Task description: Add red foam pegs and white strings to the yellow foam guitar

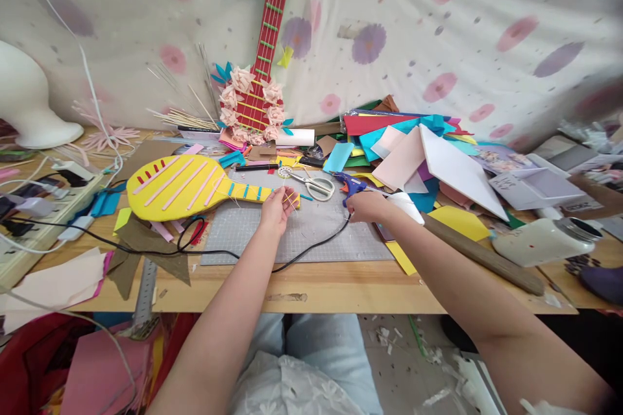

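Head-worn view, facing forward, tilted down, near the tabletop (341, 296)

Pale blue trousers (331, 350) are worn, their cloth plain and lightly faded; over the lap a white top (292, 389) is draped in loose folds, patterned with leaf-like shapes; by the right arm a scrap of white sleeve (533, 406) is shown; the left forearm (233, 308), right forearm (438, 256), left grip (278, 210) and right grip (367, 206) are left bare.
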A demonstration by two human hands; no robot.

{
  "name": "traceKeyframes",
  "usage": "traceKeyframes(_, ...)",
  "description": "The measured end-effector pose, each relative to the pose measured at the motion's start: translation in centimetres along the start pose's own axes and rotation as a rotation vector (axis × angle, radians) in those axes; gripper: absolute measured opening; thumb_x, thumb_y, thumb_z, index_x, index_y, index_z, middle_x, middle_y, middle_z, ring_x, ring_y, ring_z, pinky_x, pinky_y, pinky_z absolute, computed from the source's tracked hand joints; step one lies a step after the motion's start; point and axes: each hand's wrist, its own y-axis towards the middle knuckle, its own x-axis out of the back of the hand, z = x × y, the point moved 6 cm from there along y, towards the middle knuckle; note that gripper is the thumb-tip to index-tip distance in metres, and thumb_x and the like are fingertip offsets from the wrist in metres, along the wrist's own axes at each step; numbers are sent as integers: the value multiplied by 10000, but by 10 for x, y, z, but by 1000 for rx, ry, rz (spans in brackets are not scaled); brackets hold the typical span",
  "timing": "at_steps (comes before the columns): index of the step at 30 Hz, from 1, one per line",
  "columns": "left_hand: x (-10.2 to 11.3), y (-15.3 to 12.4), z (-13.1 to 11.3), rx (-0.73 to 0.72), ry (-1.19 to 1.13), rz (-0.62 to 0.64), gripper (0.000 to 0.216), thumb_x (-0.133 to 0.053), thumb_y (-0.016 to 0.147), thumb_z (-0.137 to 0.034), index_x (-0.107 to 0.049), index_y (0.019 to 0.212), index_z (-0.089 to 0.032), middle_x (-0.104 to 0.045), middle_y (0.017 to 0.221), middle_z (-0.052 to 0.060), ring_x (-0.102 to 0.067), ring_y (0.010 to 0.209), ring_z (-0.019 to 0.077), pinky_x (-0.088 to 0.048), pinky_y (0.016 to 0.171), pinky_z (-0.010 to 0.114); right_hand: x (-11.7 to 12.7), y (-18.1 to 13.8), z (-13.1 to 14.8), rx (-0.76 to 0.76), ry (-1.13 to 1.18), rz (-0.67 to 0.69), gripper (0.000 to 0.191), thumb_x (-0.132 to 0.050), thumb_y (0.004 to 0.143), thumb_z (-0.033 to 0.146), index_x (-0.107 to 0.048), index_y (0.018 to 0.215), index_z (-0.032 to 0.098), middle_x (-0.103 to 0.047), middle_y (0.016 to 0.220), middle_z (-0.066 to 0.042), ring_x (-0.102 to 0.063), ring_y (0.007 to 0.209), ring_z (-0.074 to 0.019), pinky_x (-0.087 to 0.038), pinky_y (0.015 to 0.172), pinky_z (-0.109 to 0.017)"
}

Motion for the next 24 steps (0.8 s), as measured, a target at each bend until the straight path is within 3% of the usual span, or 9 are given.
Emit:
traceKeyframes(9,12,7,2,20,-47,-35,148,-488,868,-155,-581,755,-137,-634,698,9,-625,604,73,-519,691,233,-26,-1,-4,88,79,-200,179,-474,763,131,-644,804,170,-670,985,-103,-574,980,-238,-400,662,-271)
traceKeyframes(17,12,4,3,-6,-17,-4,124,-519,853,-163,-591,755,-140,-632,725,13,-630,608,85,-514,670,246,-2,7,-26,-6,514,-346,120,-440,809,205,-540,875,191,-680,826,-35,-590,735,-164,-372,620,-252)
traceKeyframes(21,9,2,6,6,-14,-8,112,-523,849,-157,-587,759,-138,-630,715,12,-626,612,83,-515,683,245,13,11,-22,-11,663,-483,283,-446,786,159,-472,1065,194,-681,764,-8,-591,701,-158,-380,636,-248)
traceKeyframes(24,6,2,9,15,-16,-8,115,-515,852,-154,-578,758,-138,-631,706,11,-625,617,83,-512,682,238,29,17,-12,-5,781,-580,344,-472,760,146,-448,1098,203,-685,771,3,-591,664,-148,-398,644,-246)
